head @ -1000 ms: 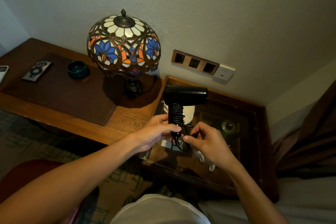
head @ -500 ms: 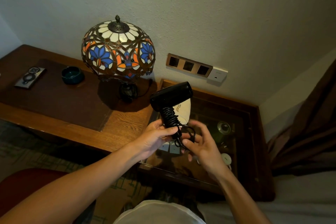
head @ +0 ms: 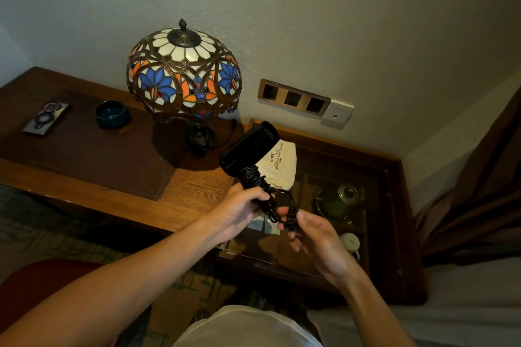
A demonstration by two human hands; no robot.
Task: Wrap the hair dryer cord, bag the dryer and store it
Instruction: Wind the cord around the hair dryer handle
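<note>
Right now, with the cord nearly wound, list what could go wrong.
1. The right hand only pinches the plug; if it slips, the cord coiled on the handle may loosen.
2. The hair dryer, gripped by the left hand, tilts toward the lamp and might knock it.

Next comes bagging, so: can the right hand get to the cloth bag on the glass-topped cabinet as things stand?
Probably not yet. The right hand pinches the cord's plug, and the hair dryer, held by the left hand, hangs partly before the cloth bag. Nothing else blocks it.
</note>
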